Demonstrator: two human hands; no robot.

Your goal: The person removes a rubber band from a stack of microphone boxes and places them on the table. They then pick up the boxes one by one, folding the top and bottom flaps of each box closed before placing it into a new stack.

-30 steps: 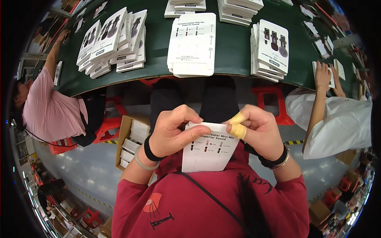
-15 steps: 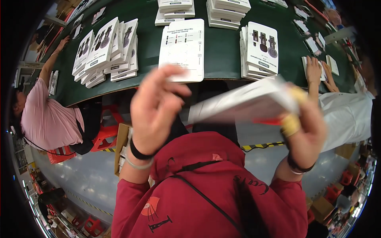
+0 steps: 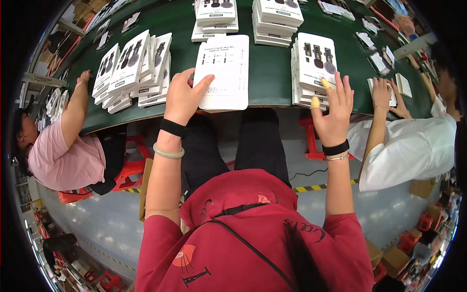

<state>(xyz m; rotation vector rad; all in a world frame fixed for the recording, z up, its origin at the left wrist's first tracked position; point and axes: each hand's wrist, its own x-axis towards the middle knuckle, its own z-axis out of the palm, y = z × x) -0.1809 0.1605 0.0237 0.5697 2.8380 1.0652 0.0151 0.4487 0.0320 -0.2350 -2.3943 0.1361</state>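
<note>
A green table (image 3: 270,73) spans the top. On it, leaning stacks of white boxes (image 3: 130,63) stand left, and a single box stack (image 3: 317,56) right. Between them, at the near edge, lies a pile of white cartons (image 3: 223,78), long axis pointing away from the person. The left hand (image 3: 184,99), nearer, touches its left edge, thumb on top; whether its fingers pinch is hidden. The right hand (image 3: 335,112), fingers spread, is at the right stack; yellow wraps (image 3: 315,102) cover two fingertips.

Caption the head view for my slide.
Green table: left hand on white cartons, right hand at stacked boxes.
</note>
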